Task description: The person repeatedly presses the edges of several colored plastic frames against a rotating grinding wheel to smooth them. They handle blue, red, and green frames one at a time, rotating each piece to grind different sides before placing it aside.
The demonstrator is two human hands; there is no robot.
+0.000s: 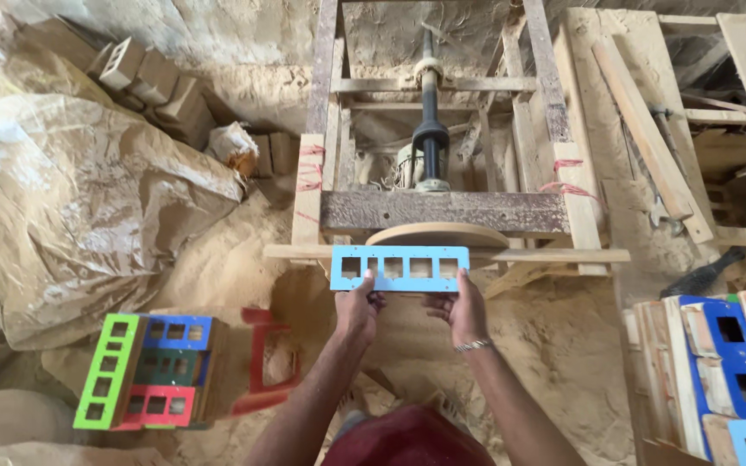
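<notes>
I hold a light blue board [399, 268] with a row of square cut-outs, flat and level in front of me. My left hand [357, 309] grips its lower left edge, and my right hand [464, 312], with a metal bracelet on the wrist, grips its lower right edge. The board's far edge lies against a round wooden disc [436, 235] mounted on a dusty wooden machine frame [442, 210], resting on a thin wooden rail [546, 255]. A dark shaft and motor [430, 138] stand upright behind the disc.
A stack of green, blue and red cut-out boards [144, 371] lies at lower left, a red piece [261, 362] beside it. More blue-faced boards [718, 371] are stacked at lower right. Plastic-covered sacks [71, 198] fill the left. Sawdust covers the floor.
</notes>
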